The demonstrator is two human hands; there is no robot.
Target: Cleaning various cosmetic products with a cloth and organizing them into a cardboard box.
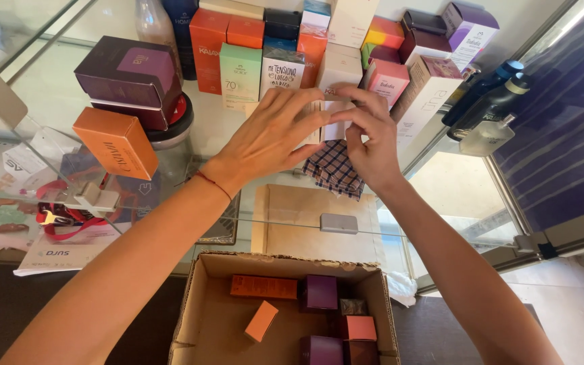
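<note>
1. Head view, centre: we saw both hands meet over a glass shelf (89, 88). The left hand (272, 135) and the right hand (373, 138) were closed together on a small pale box (329, 118), the left fingers wrapped over its near side and the right fingertips (358, 116) pinching its far edge.

2. Head view, where the box sat: the pale box was held just above the shelf, right in front of a crowded row of upright cartons (orange, mint green, white, pink and purple), and touching or nearly touching the white carton (338, 67) behind it; we could not tell which.

3. Head view, below the hands: a checked cloth (332, 172) lay on the glass directly under the right hand.

4. Head view, left side: a dark purple box (130, 74) rested on a round jar with a red-rimmed lid (170, 125), and an orange box (116, 142) stood tilted just beside it.

5. Head view, right side: two dark spray bottles (484, 101) leaned together near the shelf's edge, well apart from the hands.

6. Head view, foreground: an open cardboard box (201, 318) stood beneath the forearms, holding several small cartons in orange and purple, among them a long orange carton (263, 287) lying flat against the far wall.
</note>
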